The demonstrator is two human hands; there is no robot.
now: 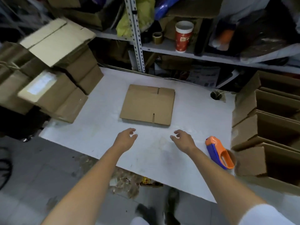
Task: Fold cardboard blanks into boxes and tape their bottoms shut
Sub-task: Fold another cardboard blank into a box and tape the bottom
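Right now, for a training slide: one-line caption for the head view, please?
Empty left hand and right hand hover near a flat cardboard blank on the table, tape dispenser nearby.

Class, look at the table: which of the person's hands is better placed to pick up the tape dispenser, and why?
The right hand. The tape dispenser lies just beside it on the table; the left hand would have to cross over. Both hands are empty.

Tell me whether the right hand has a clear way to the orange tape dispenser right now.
Probably yes. The right hand hovers empty over the table, and the tape dispenser lies just to its right with nothing between them.
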